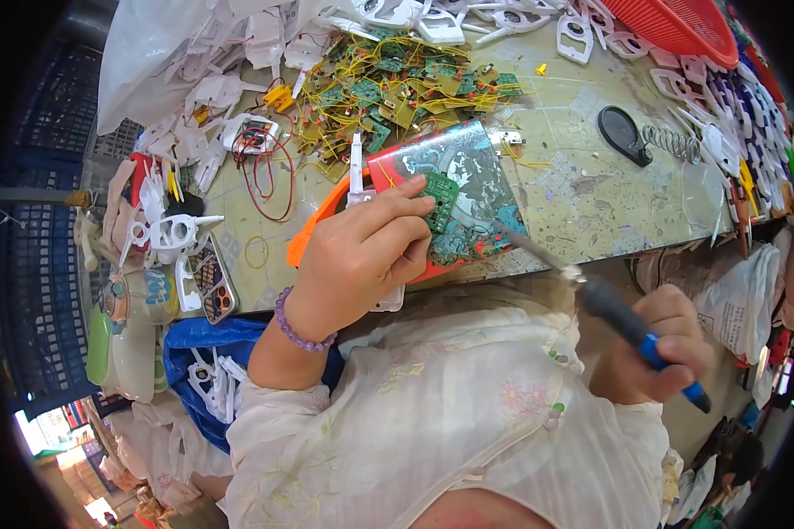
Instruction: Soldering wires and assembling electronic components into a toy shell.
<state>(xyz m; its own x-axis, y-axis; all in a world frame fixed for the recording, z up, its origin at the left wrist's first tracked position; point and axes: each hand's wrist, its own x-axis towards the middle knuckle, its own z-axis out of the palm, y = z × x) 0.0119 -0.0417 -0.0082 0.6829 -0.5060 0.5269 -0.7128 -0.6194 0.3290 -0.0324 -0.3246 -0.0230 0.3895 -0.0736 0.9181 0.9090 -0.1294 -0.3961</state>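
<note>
The left hand is above the desk, and its fingers are grasping a small green circuit board by the left side. This board is tilted, and it is in front of a flat plate with red border and dark, stained surface. On the left wrist there is a purple bead bracelet.

The right hand is beyond the near edge of the desk, to the right. Its fingers are closed around the handle of a soldering iron. The metal tip points to the upper left, toward the plate, and is apart from the green board; whether it touches the plate, I cannot tell.

Just behind the left hand, a white plastic part stands out beside an orange object, partly hidden. Farther back lies a heap of circuit boards with yellow wires. To the right of the plate, a black round holder is near a metal spring. A red basket is at the far right corner.
</note>
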